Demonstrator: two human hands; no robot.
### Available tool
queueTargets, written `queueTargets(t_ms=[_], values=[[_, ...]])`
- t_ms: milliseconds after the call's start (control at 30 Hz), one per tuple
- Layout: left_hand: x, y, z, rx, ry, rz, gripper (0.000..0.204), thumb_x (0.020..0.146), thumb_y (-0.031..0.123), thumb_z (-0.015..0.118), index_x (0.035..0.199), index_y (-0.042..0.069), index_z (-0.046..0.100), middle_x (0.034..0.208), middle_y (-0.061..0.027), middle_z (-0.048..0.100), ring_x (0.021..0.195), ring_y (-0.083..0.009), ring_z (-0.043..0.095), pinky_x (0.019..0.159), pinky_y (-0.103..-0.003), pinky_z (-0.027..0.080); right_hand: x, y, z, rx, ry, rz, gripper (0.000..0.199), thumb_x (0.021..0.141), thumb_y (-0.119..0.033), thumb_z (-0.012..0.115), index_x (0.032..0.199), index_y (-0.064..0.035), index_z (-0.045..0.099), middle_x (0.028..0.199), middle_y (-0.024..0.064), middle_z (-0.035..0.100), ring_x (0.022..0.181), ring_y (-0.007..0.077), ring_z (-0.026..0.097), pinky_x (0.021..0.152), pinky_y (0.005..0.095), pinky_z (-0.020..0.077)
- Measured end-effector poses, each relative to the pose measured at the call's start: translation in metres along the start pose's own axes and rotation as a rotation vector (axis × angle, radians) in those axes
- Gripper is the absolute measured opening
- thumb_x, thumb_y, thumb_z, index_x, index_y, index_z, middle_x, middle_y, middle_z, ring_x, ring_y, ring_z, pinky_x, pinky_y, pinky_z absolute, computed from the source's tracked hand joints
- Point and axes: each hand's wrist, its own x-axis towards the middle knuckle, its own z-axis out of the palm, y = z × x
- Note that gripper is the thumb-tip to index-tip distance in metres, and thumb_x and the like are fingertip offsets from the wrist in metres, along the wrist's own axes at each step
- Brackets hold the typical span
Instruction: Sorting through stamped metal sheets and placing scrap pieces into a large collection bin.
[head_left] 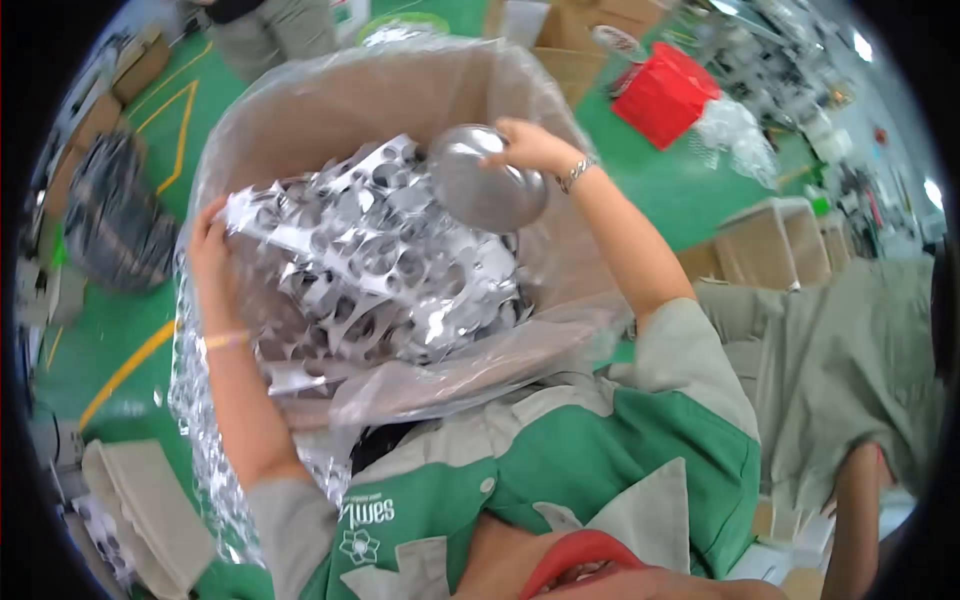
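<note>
Up top, our right hand (525, 145) grips a round shiny metal disc (487, 178) by its rim, holding it over the big cardboard box (330, 95) lined with a clear plastic bag (460, 365). Our left hand (210, 255) is closed on the edge of the silvery punched scrap sheet (370, 265) that fills the box. Beside us, a red box (665, 95) sits on the green floor (690, 195)
</note>
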Motion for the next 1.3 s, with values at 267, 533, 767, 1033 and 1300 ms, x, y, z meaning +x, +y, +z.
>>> queueTargets(t_ms=[267,533,767,1033,1300], values=[[0.017,-0.013,0.005,0.067,-0.113,-0.017,0.028,0.081,0.000,0.040,0.106,0.006,0.053,0.094,-0.0036,0.056,0.081,-0.0094,0.052,0.066,-0.021,0.043,-0.040,-0.018,-0.241,0.533,0.983,-0.170,0.037,0.073,-0.021,0.063,0.096,0.0055,0.052,0.082,0.0104,0.059,0.071,0.0196,0.056,0.063,0.0310,0.0449],[-0.004,-0.005,0.019,0.008,-0.056,-0.078,0.022,0.080,0.004,0.042,0.098,0.007,0.055,0.066,0.0042,0.051,0.045,-0.0011,0.038,0.036,-0.015,0.026,-0.052,-0.005,-0.102,0.307,0.742,0.054,0.040,0.068,-0.026,0.068,0.092,0.0026,0.054,0.084,0.0075,0.058,0.069,0.0141,0.053,0.059,0.0285,0.0429],[0.000,-0.013,0.027,0.141,-0.077,-0.095,0.021,0.080,0.008,0.043,0.097,0.007,0.055,0.060,0.0061,0.043,0.044,-0.0010,0.033,0.034,-0.015,0.022,-0.062,0.010,0.065,-0.261,-0.307,-0.089,0.033,0.076,-0.035,0.053,0.095,-0.0073,0.053,0.088,0.0176,0.059,0.087,0.0335,0.056,0.073,0.0423,0.0430],[0.003,-0.031,0.021,0.149,-0.225,-0.110,0.027,0.080,0.002,0.052,0.106,0.004,0.049,0.076,0.0020,0.051,0.058,-0.0032,0.045,0.049,-0.017,0.038,-0.071,0.010,0.102,-0.390,-0.638,-0.251,0.025,0.077,-0.021,0.046,0.094,-0.0057,0.056,0.089,0.0166,0.059,0.085,0.0313,0.057,0.071,0.0412,0.0445],[-0.004,-0.023,0.028,0.141,-0.282,-0.138,0.026,0.081,0.000,0.049,0.106,0.004,0.050,0.083,0.0007,0.055,0.067,-0.0046,0.050,0.057,-0.016,0.040,-0.054,0.016,0.088,-0.243,-0.351,-0.210,0.022,0.078,-0.019,0.044,0.096,-0.0126,0.056,0.086,0.0127,0.060,0.081,0.0311,0.056,0.068,0.0412,0.0436]])
